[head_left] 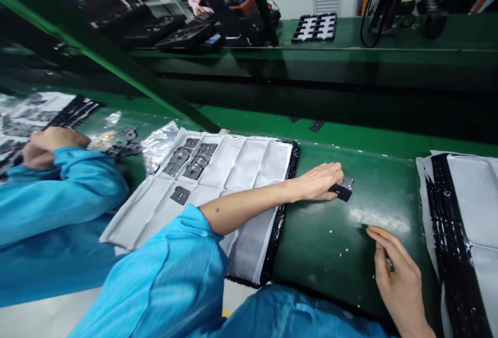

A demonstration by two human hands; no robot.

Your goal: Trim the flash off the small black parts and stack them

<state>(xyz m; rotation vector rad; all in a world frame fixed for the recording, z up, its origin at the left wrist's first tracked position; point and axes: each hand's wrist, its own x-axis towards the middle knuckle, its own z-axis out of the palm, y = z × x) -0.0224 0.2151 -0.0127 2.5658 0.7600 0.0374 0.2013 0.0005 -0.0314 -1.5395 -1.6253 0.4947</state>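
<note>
My left hand reaches across the green bench with its fingers closed on a small black flat part. That part has a shiny grey edge on its far side and is partly covered by my fingers. Nearer the front edge, my right hand pinches thumb and fingertips together; a thin dark sliver shows at the tips, too small to name. Under my left forearm lies a white padded sheet in a black-edged tray. Several dark flat plates rest in its left compartments, with a single plate lower down.
A second white-lined black tray stands at the right. Tiny pale bits are scattered on the bench. At the left, a co-worker's hands work beside a clear plastic bag and loose dark parts. A green post slants across.
</note>
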